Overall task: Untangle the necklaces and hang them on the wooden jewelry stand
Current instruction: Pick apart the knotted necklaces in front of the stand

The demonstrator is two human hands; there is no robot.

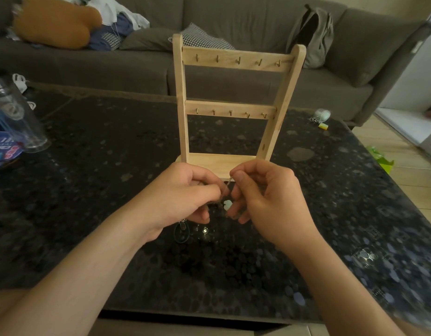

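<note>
Left hand (185, 192) and right hand (263, 197) were close together, both pinched on a thin necklace chain (230, 179), pale pendant (227, 204) hung just below the pinch, wooden jewelry stand (183, 105) stood upright just beyond the grip

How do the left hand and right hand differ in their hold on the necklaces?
The right hand pinches the silver chain at thumb and forefinger tips, higher up; the left hand grips it lower, fingers curled. A dark oval pendant hangs under the left hand, nothing under the right hand. Both hold the chain before the wooden stand.
</note>
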